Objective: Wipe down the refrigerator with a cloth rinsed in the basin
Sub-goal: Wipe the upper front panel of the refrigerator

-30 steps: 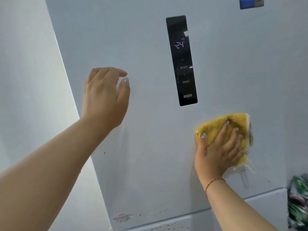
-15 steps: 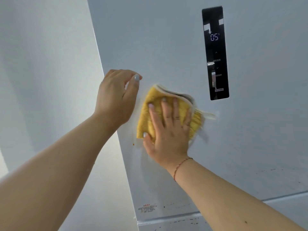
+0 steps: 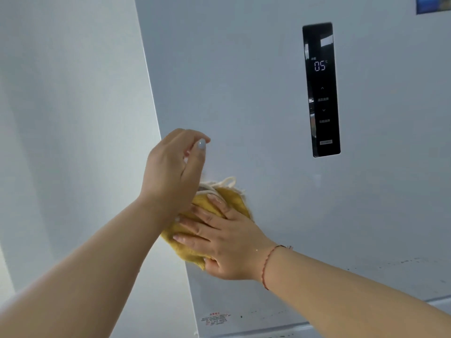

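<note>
Pressing flat, fingers spread: right hand (image 3: 227,242) on yellow cloth (image 3: 195,240) at the refrigerator door (image 3: 244,93)'s left edge; left hand (image 3: 173,167) above, fingers loosely curled, holding nothing.

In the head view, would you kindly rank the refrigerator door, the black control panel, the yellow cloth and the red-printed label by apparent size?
1. Refrigerator door
2. Black control panel and yellow cloth: too similar to rank, since hands hide part of the cloth
3. Red-printed label

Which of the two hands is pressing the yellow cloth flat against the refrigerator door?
The right hand, wearing a red string bracelet, presses the yellow cloth with straight fingers. The left hand holds nothing, fingers loosely curled above it.
</note>
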